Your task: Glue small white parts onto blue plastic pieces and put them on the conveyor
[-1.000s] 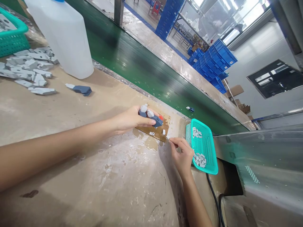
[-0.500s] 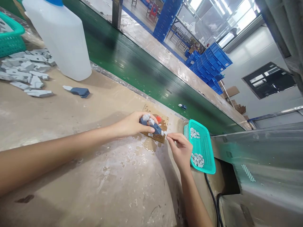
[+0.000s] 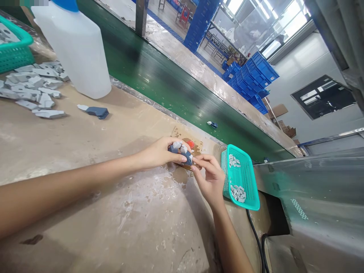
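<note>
My left hand (image 3: 159, 153) is closed around a dark blue-grey plastic part (image 3: 188, 159) fitted with light grey pieces. At that part's right end, the thumb and fingertips of my right hand (image 3: 210, 178) pinch a small light grey piece (image 3: 191, 157), mostly hidden by the fingers. Both hands are just above a small wet brown board (image 3: 178, 131). A round red object (image 3: 190, 144) is on the board, behind the held part.
Right of my hands stands a green basket (image 3: 243, 150) with small grey pieces. A white bottle (image 3: 82, 53), a pile of grey pieces (image 3: 31, 85) and a blue-grey part (image 3: 97, 112) are at left. A green conveyor belt (image 3: 170, 98) runs behind, carrying a small part (image 3: 212, 124).
My right hand has moved left, bringing the small grey piece against the held part's end. The small part on the belt has shifted left, and another dark item now shows at the belt's right end.
</note>
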`<action>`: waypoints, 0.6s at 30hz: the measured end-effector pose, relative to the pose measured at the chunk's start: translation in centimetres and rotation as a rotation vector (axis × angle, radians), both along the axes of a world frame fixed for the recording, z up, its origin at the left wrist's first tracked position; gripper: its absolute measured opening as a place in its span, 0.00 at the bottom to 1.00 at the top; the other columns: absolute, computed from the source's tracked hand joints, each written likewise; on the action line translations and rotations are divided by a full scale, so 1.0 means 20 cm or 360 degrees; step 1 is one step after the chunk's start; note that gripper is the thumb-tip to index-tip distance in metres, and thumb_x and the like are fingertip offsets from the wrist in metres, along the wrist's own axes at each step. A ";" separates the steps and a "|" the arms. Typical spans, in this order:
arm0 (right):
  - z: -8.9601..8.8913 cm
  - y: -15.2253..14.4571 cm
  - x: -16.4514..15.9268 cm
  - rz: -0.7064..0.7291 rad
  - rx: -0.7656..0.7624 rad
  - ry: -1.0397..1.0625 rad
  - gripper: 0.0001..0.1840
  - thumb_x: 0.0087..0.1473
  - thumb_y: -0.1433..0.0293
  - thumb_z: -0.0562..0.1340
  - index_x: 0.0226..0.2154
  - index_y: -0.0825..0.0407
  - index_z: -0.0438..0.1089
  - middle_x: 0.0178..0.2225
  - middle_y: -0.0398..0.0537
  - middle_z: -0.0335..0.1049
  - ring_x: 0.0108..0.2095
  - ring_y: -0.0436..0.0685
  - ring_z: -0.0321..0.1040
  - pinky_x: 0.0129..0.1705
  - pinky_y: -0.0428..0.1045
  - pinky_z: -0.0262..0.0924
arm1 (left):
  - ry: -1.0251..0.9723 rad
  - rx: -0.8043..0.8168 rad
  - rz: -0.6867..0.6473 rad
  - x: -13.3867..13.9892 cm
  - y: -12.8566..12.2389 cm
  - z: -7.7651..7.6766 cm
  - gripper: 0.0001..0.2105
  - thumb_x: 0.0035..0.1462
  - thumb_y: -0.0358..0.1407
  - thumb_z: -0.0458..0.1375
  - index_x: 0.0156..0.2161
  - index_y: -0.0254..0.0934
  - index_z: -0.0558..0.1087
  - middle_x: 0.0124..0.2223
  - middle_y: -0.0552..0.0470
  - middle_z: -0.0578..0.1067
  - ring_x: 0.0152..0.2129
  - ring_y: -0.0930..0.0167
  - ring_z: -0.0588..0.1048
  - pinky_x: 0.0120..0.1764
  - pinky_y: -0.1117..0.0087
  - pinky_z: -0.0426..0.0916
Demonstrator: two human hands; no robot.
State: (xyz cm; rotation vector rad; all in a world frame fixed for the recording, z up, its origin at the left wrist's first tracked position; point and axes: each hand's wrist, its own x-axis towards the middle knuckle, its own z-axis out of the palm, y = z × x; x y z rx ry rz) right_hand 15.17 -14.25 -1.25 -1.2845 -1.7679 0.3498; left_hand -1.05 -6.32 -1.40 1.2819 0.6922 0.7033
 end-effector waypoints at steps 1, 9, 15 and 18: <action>0.00 0.00 -0.01 0.0012 0.0039 -0.0049 0.10 0.49 0.75 0.60 0.37 0.48 0.70 0.36 0.48 0.66 0.36 0.54 0.65 0.35 0.51 0.64 | -0.0036 -0.0064 0.0011 0.00 -0.01 0.00 0.08 0.39 0.31 0.61 0.30 0.36 0.73 0.29 0.54 0.73 0.27 0.72 0.71 0.32 0.72 0.66; 0.00 0.04 -0.09 -0.0131 0.0540 -0.0380 0.07 0.52 0.77 0.58 0.34 0.50 0.67 0.34 0.49 0.67 0.35 0.53 0.67 0.37 0.50 0.65 | -0.0311 -0.0672 0.0217 0.07 -0.10 0.04 0.07 0.41 0.31 0.63 0.30 0.35 0.72 0.30 0.54 0.73 0.28 0.75 0.71 0.36 0.73 0.67; 0.04 0.07 -0.07 -0.0176 0.0426 -0.0273 0.10 0.49 0.75 0.60 0.37 0.51 0.63 0.33 0.48 0.68 0.33 0.54 0.66 0.32 0.49 0.64 | -0.0377 -0.0869 0.0406 0.10 -0.07 0.07 0.03 0.41 0.27 0.61 0.25 0.33 0.72 0.29 0.54 0.73 0.30 0.74 0.72 0.37 0.71 0.68; 0.07 0.08 -0.05 -0.0165 0.0382 -0.0260 0.11 0.50 0.74 0.59 0.39 0.51 0.61 0.34 0.47 0.68 0.33 0.54 0.65 0.32 0.49 0.63 | -0.0388 -0.0757 0.0590 0.11 0.00 0.06 0.02 0.41 0.26 0.59 0.23 0.32 0.70 0.28 0.53 0.73 0.30 0.74 0.72 0.38 0.70 0.68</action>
